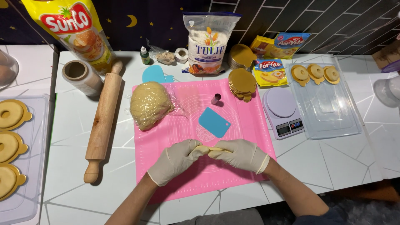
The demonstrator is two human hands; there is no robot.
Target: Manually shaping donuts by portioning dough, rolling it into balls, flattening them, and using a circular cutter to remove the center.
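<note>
Both hands wear pale gloves and meet over the pink silicone mat (250, 121). My left hand (175, 160) and my right hand (239, 155) are closed together on a small piece of yellow dough (207, 149), mostly hidden between the fingers. A large wrapped lump of dough (150, 104) lies on the mat's upper left corner. Just beyond my hands rests a blue plastic scraper (213, 122), and a small metal round cutter (216, 98) stands past it.
A wooden rolling pin (103, 121) lies left of the mat beside a roll of cling film (81, 76). Gold boards (241, 83), a flour bag (206, 41), a kitchen scale (283, 111) and a clear tray (329, 112) with ring pastries sit behind and right. Another tray (18, 146) is far left.
</note>
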